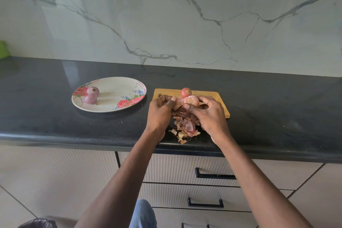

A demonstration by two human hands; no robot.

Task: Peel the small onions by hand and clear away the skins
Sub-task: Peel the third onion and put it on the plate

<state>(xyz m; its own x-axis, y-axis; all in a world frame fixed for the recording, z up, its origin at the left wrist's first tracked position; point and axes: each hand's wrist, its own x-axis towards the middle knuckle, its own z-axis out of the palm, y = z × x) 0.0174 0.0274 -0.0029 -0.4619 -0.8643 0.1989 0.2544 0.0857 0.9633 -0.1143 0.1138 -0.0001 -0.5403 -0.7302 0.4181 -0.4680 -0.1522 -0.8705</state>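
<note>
Both bare forearms extend from the near edge of the view toward the far side, converging as they go. The left hand is positioned left of centre, back of the hand facing up, fingers curled inward, thumb directed right in a pinch. The right hand is positioned just beside it on the right, fingers curled, thumb directed left. The thumbs are close together, and both wrists are nearly straight.
</note>
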